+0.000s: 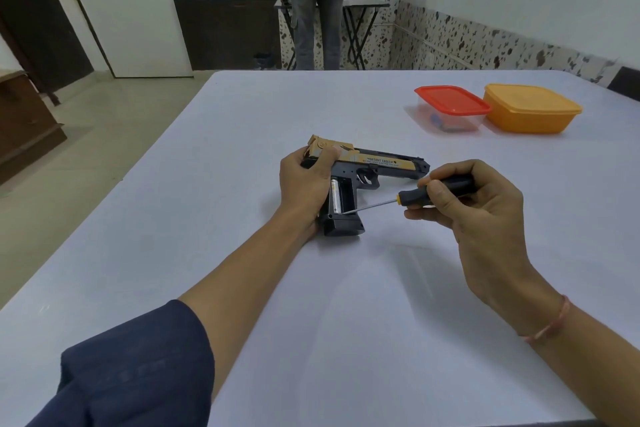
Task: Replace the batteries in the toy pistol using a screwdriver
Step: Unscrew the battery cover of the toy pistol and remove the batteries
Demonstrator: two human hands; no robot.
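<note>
A black and tan toy pistol [377, 163] lies on its side on the white table [242, 288], barrel to the right. My left hand [306, 180] grips its rear and grip. The battery compartment in the grip is uncovered, and a silver battery [335, 198] shows inside. My right hand [481, 215] holds a screwdriver [412, 197] by its black and yellow handle. The thin shaft points left, with its tip at the lower end of the compartment beside the battery. The compartment cover is not visible.
At the table's far right stand a clear box with a red lid [450, 107] and an orange box [530, 109]. Beyond the table a person [315, 3] stands at a small folding table [360, 5]. A wooden cabinet [24, 121] is at left.
</note>
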